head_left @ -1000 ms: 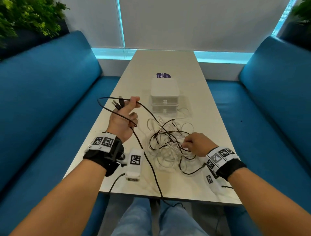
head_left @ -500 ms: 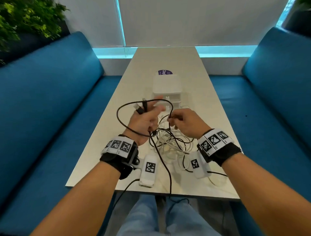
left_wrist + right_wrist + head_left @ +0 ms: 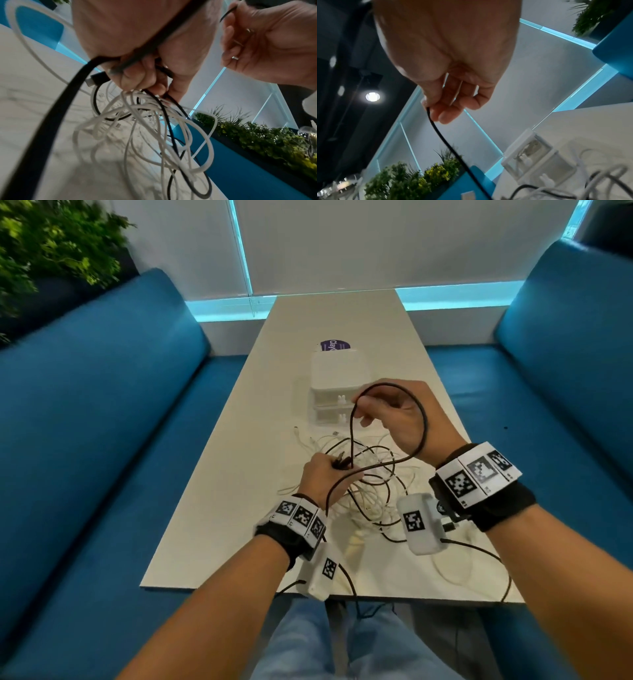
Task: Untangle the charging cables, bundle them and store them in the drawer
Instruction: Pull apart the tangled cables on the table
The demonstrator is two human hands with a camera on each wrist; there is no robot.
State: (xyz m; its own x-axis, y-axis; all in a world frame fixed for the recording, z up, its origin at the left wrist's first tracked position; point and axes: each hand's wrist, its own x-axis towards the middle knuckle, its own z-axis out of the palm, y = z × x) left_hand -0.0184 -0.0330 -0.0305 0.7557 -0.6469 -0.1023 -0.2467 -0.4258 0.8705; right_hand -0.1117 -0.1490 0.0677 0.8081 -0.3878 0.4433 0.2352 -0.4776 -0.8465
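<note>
**Black cable lifted in a loop above the tangle**

The landmark was the small white plastic two-drawer box (image 3: 339, 392) standing on the long pale table (image 3: 239, 474), both drawers closed, each with a little white rabbit-shaped knob.

The left hand (image 3: 322, 479) hung on the near side of the box, just above the heap of thin white and black charging cables (image 3: 373, 491) lying on the table nearer the person than the box. Its fingers were curled tight round several strands of a braided black cable (image 3: 423, 422), with black plug ends poking out of the fist toward the box; the left wrist view showed the left hand's fingertips (image 3: 137, 78) clamped on the cord and a plug, while loops of white cable dangled beneath them.

The right hand (image 3: 397, 416) was raised in front of the box, partly covering its right corner. Its thumb and forefinger pinched the top of the same black cable, the other fingers loosely bent; the right wrist view showed the pinching fingertips (image 3: 443, 115) with the cord running down from them. From that pinch the cable dropped straight to the left fist on one side and arched over the back of the right hand on the other.

A purple round sticker (image 3: 334, 345) lay on the table beyond the box.
</note>
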